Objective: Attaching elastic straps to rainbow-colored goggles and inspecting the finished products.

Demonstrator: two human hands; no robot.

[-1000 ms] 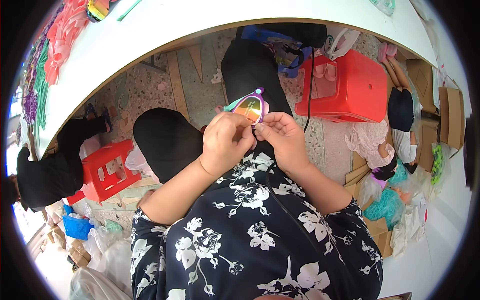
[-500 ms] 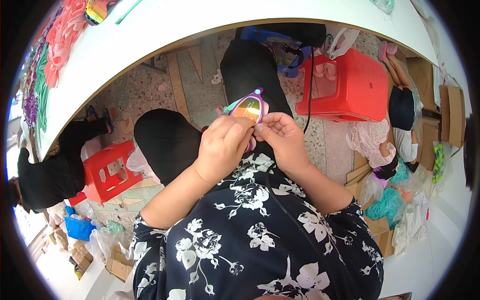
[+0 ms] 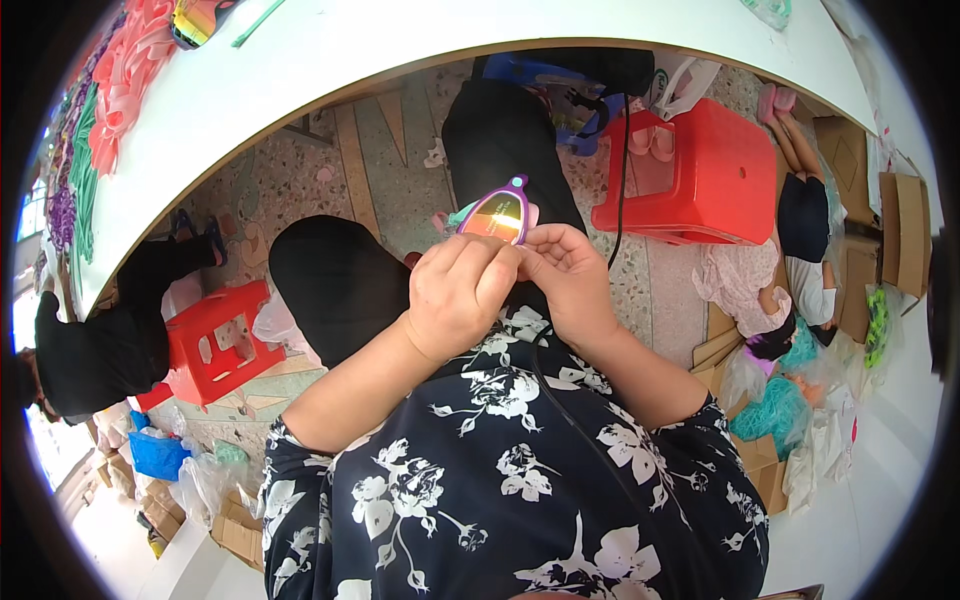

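Observation:
Above my lap I hold a pair of swimming goggles (image 3: 497, 217) with a purple rim and an orange-yellow mirrored lens. One lens shows; my fingers cover the other end. My left hand (image 3: 455, 292) is closed, its fingers pinching the goggles near the nose side. Thumb and forefinger of my right hand (image 3: 568, 280) are pinched together at the lower right of the rim, touching the left fingertips. Whatever lies between the fingertips is too small to make out. Bits of teal and pink show behind the rim.
A white table (image 3: 330, 45) curves ahead, with pink straps (image 3: 130, 75) and another pair of goggles (image 3: 195, 22) at its left. Red stools (image 3: 725, 170) stand at both sides. People sit left and right. Cartons (image 3: 905, 230) and bagged teal straps (image 3: 770, 412) lie at the right.
My left hand has shifted slightly right and rolled over, now covering the lower part of the goggles. My right hand stays almost still.

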